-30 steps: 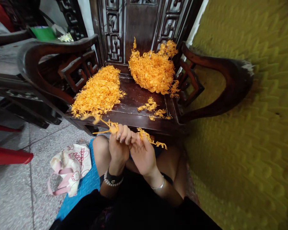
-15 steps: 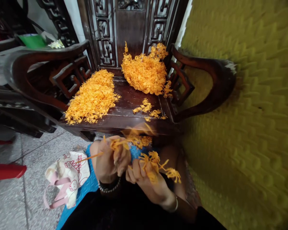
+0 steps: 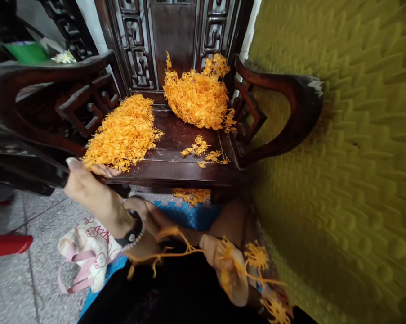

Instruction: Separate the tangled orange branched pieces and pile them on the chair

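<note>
My left hand (image 3: 88, 186) reaches out to the front left corner of the dark wooden chair seat (image 3: 176, 166). Its fingers are stretched out at the edge of the flat left pile of orange tufted pieces (image 3: 122, 135). Nothing shows in it. My right hand (image 3: 228, 270) is low over my lap, blurred, and closed on an orange strand (image 3: 165, 254) with tufts along it. The strand trails left across my dark clothing. A taller heap of orange pieces (image 3: 196, 96) lies at the back of the seat. A few loose bits (image 3: 204, 153) sit near the front right.
Carved chair arms (image 3: 283, 85) rise on both sides of the seat. A yellow-green textured wall (image 3: 351, 157) stands close on the right. A printed cloth bag (image 3: 84, 252) lies on the tiled floor, beside a blue mat (image 3: 185, 213). A red object (image 3: 3, 245) is at far left.
My hands have parted. The left one went up and left to the pile on the seat. The right one dropped toward my lap with the orange strand. The view tilted slightly downward.
</note>
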Motion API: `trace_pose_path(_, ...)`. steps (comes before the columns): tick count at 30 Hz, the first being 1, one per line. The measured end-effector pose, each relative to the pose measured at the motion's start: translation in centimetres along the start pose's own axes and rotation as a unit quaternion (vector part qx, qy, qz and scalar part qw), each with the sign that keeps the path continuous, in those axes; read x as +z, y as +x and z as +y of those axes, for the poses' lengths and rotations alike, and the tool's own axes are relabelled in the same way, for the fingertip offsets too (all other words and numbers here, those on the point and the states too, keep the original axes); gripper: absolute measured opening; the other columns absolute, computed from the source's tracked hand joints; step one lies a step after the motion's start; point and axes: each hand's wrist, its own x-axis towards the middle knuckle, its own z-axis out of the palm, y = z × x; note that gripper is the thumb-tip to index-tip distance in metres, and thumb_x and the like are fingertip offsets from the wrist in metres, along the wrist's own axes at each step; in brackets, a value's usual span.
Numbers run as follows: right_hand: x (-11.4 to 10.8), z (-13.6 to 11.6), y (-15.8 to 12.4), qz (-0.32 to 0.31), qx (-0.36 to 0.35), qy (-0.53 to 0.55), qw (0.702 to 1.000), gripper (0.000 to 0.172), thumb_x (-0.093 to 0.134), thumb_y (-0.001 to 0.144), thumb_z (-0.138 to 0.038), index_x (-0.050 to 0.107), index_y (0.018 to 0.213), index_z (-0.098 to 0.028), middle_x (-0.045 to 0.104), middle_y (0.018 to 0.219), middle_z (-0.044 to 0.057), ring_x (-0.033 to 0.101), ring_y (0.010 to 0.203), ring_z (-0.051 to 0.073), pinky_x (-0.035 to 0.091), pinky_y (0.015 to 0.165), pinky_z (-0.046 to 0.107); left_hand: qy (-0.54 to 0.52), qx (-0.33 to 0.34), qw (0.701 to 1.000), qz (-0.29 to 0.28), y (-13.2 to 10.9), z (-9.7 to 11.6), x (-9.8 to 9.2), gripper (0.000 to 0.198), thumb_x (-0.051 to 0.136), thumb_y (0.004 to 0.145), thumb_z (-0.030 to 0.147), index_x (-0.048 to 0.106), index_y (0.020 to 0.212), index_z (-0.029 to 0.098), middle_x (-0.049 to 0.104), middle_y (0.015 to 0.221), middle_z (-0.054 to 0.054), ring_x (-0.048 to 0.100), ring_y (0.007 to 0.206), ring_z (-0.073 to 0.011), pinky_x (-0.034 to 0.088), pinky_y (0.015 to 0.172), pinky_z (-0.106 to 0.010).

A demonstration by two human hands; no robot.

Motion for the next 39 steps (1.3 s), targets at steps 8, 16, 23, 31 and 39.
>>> trace_pose_path(8, -0.5, -1.4, 3.6, 0.075, -0.061, 0.034, 0.995, 0.043, 0.047, 0.089, -0.057, 0.054, 0.063, -0.023, 0.042, 0.065, 0.001, 0.038, 0.062, 0.017, 0.035, 0.062, 0.033, 0.267, 0.046, 0.885, -0.378, -1.1, -7.3, 5.7, 0.031, 0.037, 0.097, 0.036, 0.061, 0.086, 0.019, 0.061, 0.083, -0.005, 0.055, 0.078, -0.0181, 0.041, 0.074, -0.031)
trace_pose_path(16, -3.0, -3.0, 7.1, 0.114, -0.034, -0.041, 0.992, 0.046, 0.056, 0.084, -0.058, 0.059, 0.06, -0.019, 0.051, 0.056, -0.001, 0.045, 0.056, 0.014, 0.038, 0.062, 0.03, 0.361, 0.06, 0.801, -0.474, -3.6, -11.4, 8.8, 0.03, 0.057, 0.087, 0.028, 0.062, 0.116, 0.021, 0.058, 0.114, -0.014, 0.046, 0.115, -0.0304, 0.037, 0.098, -0.047)
trace_pose_path(23, -2.7, -2.2, 9.1, 0.124, -0.07, -0.144, 0.979, 0.026, 0.059, 0.086, -0.043, 0.068, 0.075, -0.021, 0.064, 0.081, 0.001, 0.055, 0.08, 0.017, 0.041, 0.081, 0.03, 0.089, -0.079, 0.836, -0.536, -8.0, -4.2, 5.4, 0.036, 0.056, 0.088, 0.042, 0.06, 0.119, 0.026, 0.061, 0.124, -0.006, 0.051, 0.118, -0.0241, 0.034, 0.104, -0.041)
trace_pose_path(31, -1.2, -4.8, 10.5, -0.054, 0.091, 0.181, 0.978, 0.035, 0.065, 0.081, -0.045, 0.044, 0.066, -0.021, 0.031, 0.05, -0.011, 0.016, 0.037, 0.005, 0.023, 0.038, 0.019, -0.066, -0.382, 0.758, -0.524, -15.5, -2.5, 2.5, 0.051, 0.035, 0.09, 0.061, 0.034, 0.059, 0.02, 0.03, 0.053, 0.004, 0.027, 0.049, -0.0103, 0.025, 0.047, -0.025)
trace_pose_path(39, -1.8, -6.8, 7.2, -0.239, 0.085, 0.218, 0.942, 0.064, 0.061, 0.073, -0.066, 0.018, 0.053, -0.023, 0.008, 0.035, -0.014, 0.004, 0.031, 0.003, 0.015, 0.031, 0.018, -0.062, -0.206, 0.709, -0.671, -13.6, 0.9, -2.0, 0.033, 0.027, 0.099, 0.032, 0.033, 0.069, 0.02, 0.032, 0.059, 0.003, 0.03, 0.051, -0.0106, 0.025, 0.052, -0.026)
